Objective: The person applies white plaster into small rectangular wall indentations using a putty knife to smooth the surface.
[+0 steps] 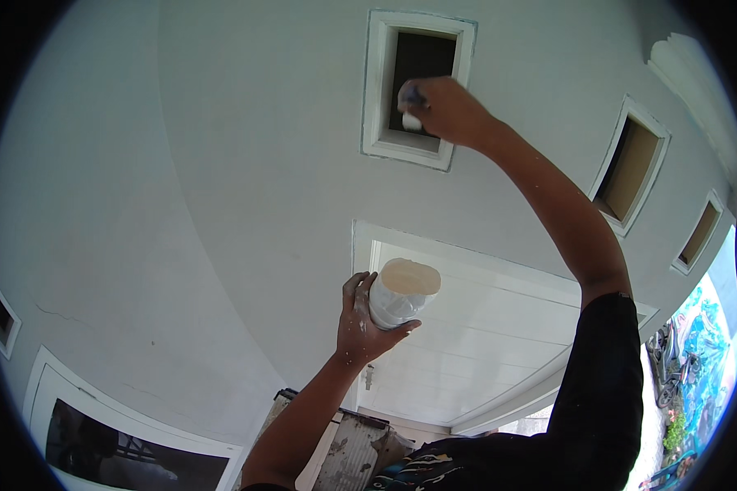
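The person beside me grips a tilted white container in the left hand, fingers curled about its side, cream-coloured contents showing at the top; it's up in the air, before a white panelled door. Higher still, the right hand is raised at an opening's white frame, fingers clenched round a small dark-and-white thing, too blurred to name. White specks dot the left hand, and more framed openings sit further right along the pale wall
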`<state>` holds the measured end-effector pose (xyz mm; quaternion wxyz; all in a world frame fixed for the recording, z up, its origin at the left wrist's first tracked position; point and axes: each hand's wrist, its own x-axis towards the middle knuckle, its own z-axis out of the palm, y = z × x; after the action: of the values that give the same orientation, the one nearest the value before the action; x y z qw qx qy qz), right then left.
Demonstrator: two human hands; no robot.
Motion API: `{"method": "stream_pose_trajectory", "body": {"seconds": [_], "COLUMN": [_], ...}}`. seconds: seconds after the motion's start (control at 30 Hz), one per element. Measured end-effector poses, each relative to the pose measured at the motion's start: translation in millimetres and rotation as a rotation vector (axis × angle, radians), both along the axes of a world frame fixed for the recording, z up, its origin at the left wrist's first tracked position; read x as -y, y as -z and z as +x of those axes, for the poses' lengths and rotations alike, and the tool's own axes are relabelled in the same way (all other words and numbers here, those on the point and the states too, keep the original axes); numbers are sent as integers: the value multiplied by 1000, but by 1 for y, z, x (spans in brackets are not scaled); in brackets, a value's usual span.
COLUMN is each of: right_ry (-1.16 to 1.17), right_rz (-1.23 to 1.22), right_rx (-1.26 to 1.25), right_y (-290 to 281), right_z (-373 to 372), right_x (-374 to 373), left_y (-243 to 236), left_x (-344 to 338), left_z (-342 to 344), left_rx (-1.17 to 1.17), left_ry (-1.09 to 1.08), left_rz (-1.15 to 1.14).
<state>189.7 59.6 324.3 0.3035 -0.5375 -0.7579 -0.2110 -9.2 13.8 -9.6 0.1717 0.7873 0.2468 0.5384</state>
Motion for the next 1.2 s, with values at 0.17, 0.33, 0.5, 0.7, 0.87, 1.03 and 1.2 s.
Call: {"method": "stream_pose_trajectory", "body": {"seconds": [0.17, 0.33, 0.5, 0.7, 0.87, 1.03, 1.2], "right_ry": [43, 3, 49, 63, 67, 46, -23], "right_rz": [-167, -10, -125, -151, -139, -154, -62], "right_rx": [37, -5, 85, -160, 27, 23, -158], "right_y": [-5, -11, 8, -13, 1, -2, -4], "right_z": [-3, 7, 5, 5, 2, 5, -2], "right_x": [0, 0, -11, 12, 6, 16, 21], "left_y": [0, 0, 2, 0, 0, 0, -1], "left_x": [0, 0, -2, 1, 1, 1, 2], "left_z": [-2, -1, -1, 0, -1, -1, 0], "left_rx": [-3, -5, 6, -3, -23, 10, -18], "left_ry": [-29, -23, -28, -25, -42, -19, -19], "left_rz": [19, 26, 48, 37, 22, 13, 15]}}
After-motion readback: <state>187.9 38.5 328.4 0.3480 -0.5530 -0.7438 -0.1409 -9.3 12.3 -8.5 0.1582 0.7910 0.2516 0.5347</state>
